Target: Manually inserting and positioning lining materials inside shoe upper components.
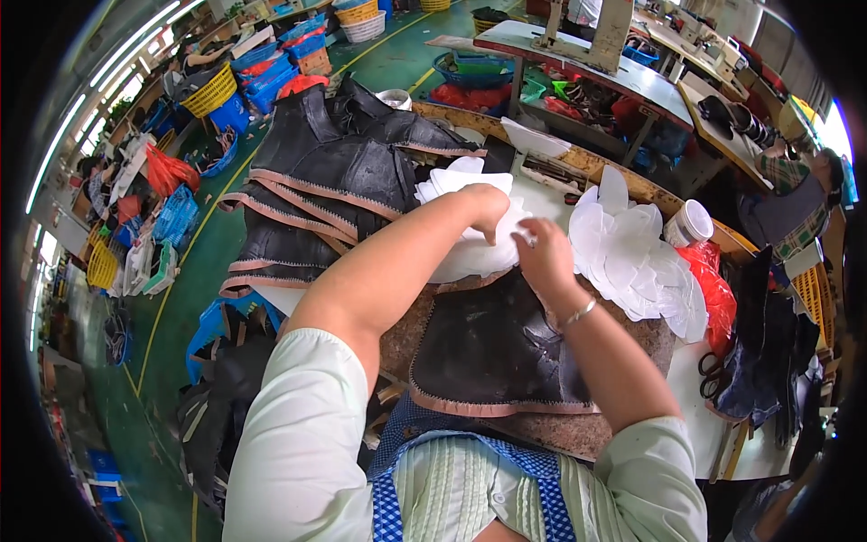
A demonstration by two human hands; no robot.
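My left hand reaches over a stack of thin white curved sheets, its fingers bent down and their tips hidden behind the hand. Close beside it, my right hand pinches at the right edge of these sheets with thumb and fingers. Just below them lies a black leather boot-upper piece with a pinkish, notched border. More black leather pieces of the same kind are piled to the left. On the right spreads a second heap of white petal-shaped sheets.
A white tub and a red plastic bag stand beyond the right heap. Black-handled scissors lie near dark fabric pieces. Another person sits at far right. A wooden rail edges the bench; blue baskets flank its left.
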